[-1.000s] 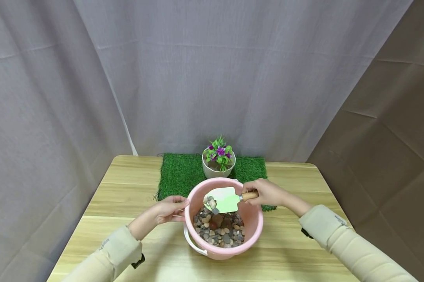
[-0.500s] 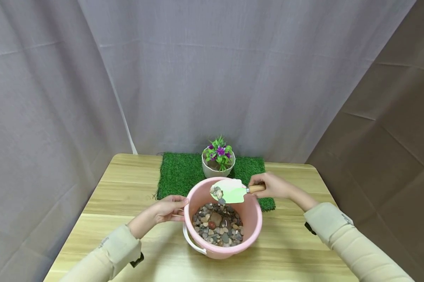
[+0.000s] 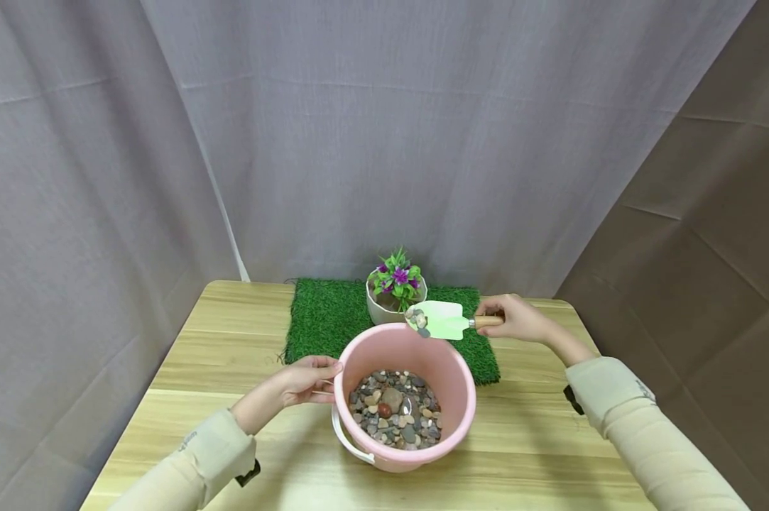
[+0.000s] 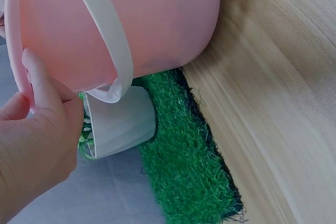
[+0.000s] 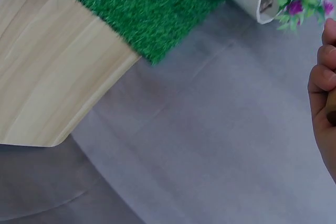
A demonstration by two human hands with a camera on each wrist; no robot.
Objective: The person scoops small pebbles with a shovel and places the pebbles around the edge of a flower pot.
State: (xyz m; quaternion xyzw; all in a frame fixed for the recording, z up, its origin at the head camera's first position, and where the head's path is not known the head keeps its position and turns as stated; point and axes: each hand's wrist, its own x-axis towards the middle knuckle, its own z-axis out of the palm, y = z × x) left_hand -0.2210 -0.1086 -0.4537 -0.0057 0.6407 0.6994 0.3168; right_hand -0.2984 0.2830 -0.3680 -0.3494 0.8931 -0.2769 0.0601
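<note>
My right hand (image 3: 513, 318) grips the wooden handle of a pale green trowel (image 3: 444, 319). A few pebbles (image 3: 418, 319) lie at the blade's tip, which overlaps the front of the flower pot (image 3: 384, 311) in the head view. On the near side, my left hand (image 3: 306, 380) pinches the rim of a pink bucket (image 3: 451, 369) at its left, thumb and fingers on either side of the rim in the left wrist view. Stones of mixed colours (image 3: 393, 419) cover the bucket's bottom, a red one among them. In the right wrist view, only the curled fingers (image 5: 323, 77) and handle end show.
The white pot holds a plant with purple flowers (image 3: 400, 275) and stands on a green turf mat (image 3: 326, 312) behind the bucket. The bucket's white handle (image 4: 113, 35) hangs down its side. Grey curtains (image 3: 384, 142) close off the back of the wooden table (image 3: 231, 333).
My right hand has carried the trowel with its pebbles up and out of the bucket, back and to the right, toward the flower pot. The left hand has stayed at the rim.
</note>
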